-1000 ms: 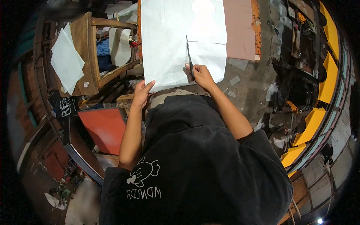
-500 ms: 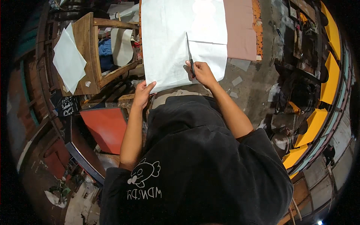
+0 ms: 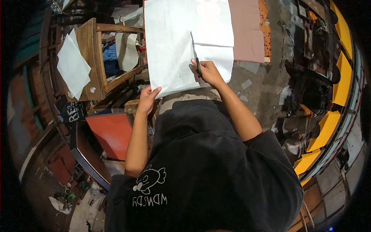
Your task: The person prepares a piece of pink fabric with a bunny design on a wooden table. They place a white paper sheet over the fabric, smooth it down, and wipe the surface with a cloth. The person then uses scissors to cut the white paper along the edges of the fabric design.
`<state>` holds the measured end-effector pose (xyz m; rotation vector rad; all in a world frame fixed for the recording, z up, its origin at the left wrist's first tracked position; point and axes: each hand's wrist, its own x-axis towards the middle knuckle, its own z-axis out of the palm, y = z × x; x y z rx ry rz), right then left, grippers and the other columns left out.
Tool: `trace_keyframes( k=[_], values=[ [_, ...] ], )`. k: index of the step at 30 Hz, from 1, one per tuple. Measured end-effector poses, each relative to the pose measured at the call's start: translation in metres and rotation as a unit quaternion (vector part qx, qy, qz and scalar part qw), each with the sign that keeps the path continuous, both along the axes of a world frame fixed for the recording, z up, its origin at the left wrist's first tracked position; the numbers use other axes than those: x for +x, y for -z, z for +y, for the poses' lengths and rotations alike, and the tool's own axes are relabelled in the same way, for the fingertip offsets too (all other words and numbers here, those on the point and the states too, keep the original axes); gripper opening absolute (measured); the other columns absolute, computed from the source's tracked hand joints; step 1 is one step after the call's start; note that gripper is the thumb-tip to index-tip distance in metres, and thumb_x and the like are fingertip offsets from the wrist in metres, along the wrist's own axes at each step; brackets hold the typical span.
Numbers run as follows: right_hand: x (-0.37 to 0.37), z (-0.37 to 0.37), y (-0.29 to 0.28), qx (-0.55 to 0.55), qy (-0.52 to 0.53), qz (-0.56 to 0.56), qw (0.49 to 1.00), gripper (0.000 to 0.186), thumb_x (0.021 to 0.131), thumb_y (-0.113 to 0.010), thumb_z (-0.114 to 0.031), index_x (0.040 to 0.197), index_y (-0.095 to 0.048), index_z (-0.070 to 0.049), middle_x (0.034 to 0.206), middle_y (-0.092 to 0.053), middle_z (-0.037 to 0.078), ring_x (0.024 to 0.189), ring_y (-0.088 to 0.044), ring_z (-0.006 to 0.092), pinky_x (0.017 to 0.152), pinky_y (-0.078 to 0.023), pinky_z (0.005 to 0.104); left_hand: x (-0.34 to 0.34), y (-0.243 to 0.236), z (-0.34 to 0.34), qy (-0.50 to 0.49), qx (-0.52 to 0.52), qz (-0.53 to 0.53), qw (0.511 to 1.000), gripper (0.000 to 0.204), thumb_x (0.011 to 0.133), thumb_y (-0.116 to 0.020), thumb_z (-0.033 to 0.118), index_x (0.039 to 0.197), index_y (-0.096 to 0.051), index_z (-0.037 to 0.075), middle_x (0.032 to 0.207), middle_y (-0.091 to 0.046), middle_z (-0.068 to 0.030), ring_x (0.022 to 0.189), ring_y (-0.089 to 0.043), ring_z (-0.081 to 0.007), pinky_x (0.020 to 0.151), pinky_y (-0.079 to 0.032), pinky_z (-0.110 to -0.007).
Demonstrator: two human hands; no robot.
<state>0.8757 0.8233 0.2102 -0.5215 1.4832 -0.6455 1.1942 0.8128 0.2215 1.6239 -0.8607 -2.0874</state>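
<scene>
A large white sheet point(image 3: 170, 46) hangs over the near edge of the work surface in front of me. My left hand point(image 3: 147, 99) pinches its lower left corner, thumb on top. My right hand point(image 3: 210, 72) is closed round the handles of black-handled scissors point(image 3: 196, 58), whose blades point away from me and lie along the sheet. A cut line runs to the right from near the blades. Beyond that cut, a paler rounded shape point(image 3: 210, 17) lies on the sheet. I cannot tell how far apart the blades are.
Pinkish fabric point(image 3: 249, 33) covers the surface at the right. On the left, white pieces point(image 3: 73, 65) lie on a wooden frame point(image 3: 92, 50) with blue cloth point(image 3: 111, 54) inside. A red panel point(image 3: 111, 133) leans near my left forearm. Yellow panels point(image 3: 340, 83) line the far right.
The scissors and my right hand have shifted very slightly up and left over the sheet. My left hand keeps its corner, and the whole view has moved a little.
</scene>
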Motion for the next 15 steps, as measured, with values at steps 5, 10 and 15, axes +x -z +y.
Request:
trace_keyframes(
  k=[5, 10, 15],
  values=[
    [0.001, 0.001, 0.01, -0.026, -0.011, 0.022, 0.999, 0.058, 0.095, -0.066, -0.059, 0.068, -0.06, -0.008, 0.06, -0.054, 0.001, 0.053, -0.05, 0.0084, 0.049, -0.036, 0.0257, 0.0, 0.0, -0.002, 0.007, -0.008, 0.002, 1.0, 0.027, 0.096, -0.072, 0.02, 0.118, -0.069, 0.004, 0.106, -0.074, -0.004, 0.088, -0.069, -0.0111, 0.072, -0.056, -0.027],
    [0.004, 0.002, 0.008, -0.03, 0.014, -0.001, 0.999, 0.057, 0.094, -0.066, -0.059, 0.067, -0.058, -0.009, 0.059, -0.052, 0.0, 0.054, -0.048, 0.0083, 0.05, -0.036, 0.0258, 0.0, 0.0, -0.002, 0.001, -0.008, 0.011, 1.0, 0.027, 0.096, -0.072, 0.02, 0.116, -0.069, 0.003, 0.106, -0.074, -0.0046, 0.088, -0.069, -0.0117, 0.072, -0.056, -0.028],
    [0.0, -0.009, 0.006, -0.009, 0.019, -0.007, 1.0, 0.058, 0.093, -0.067, -0.06, 0.067, -0.058, -0.01, 0.06, -0.052, 0.0, 0.054, -0.048, 0.0086, 0.05, -0.036, 0.0258, 0.001, -0.003, -0.003, 0.004, -0.001, 0.006, 1.0, 0.025, 0.096, -0.073, 0.018, 0.116, -0.069, 0.003, 0.105, -0.074, -0.0052, 0.087, -0.069, -0.0119, 0.071, -0.056, -0.028]
  ],
)
